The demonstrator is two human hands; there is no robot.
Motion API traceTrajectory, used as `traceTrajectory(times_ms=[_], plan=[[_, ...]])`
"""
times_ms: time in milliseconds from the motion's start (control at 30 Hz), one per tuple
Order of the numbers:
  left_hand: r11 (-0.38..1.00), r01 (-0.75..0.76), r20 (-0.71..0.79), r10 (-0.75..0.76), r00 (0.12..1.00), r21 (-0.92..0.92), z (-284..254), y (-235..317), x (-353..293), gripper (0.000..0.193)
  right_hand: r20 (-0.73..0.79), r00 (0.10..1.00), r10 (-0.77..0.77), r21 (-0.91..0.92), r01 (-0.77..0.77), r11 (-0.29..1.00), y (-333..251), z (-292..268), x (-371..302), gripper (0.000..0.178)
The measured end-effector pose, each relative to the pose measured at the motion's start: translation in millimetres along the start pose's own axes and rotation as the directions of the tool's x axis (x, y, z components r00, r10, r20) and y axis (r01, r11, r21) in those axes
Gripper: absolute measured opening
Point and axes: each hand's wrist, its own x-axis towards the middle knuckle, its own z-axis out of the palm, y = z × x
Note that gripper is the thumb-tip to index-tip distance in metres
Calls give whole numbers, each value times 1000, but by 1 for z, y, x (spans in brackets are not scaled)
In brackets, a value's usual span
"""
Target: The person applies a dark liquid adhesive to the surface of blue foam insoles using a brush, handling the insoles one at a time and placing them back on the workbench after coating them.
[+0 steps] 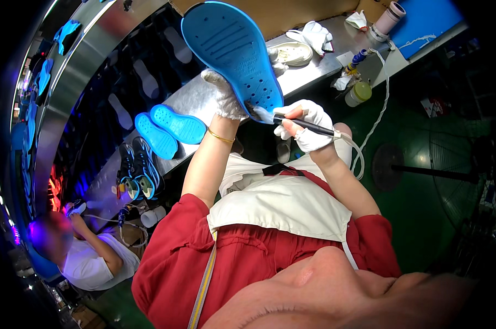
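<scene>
My left hand (224,94), in a white glove, grips a large blue shoe sole (231,49) by its left edge. The sole is tilted up with its grooved, perforated face showing, and hides some of my fingers. In my right hand (314,134), also gloved but with bare fingertips showing, is a black-handled brush (303,125) with a white cord or tube at its back end. Its pale bristles touch the sole's near end. Two smaller-looking blue soles (174,125) lie side by side on the metal bench (196,101), left of my left forearm.
A cream shoe (293,54) and white gloves (316,36) lie on the bench beyond the sole. Dark sneakers (141,170) stand at left. A conveyor (67,71) carries blue soles past a co-worker (97,255). A yellowish jar (358,93) and fan (445,170) are at right.
</scene>
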Motion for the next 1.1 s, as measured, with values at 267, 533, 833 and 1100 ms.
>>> traceTrajectory(times_ms=[267,533,833,1100], plan=[[999,44,-23,-44,999,5,15,6,7,118,-17,998,-54,-88,52,995,-9,-26,18,12],[849,248,15,-288,958,466,-3,18,21,101,287,892,348,-96,-335,937,-14,-51,36,14],[593,515,-366,-363,857,619,-4,11,42,63,271,962,44,-406,73,911,-3,-38,39,12],[440,403,-263,-345,901,802,-12,6,45,61,263,961,88,-545,73,835,-12,-50,41,9]])
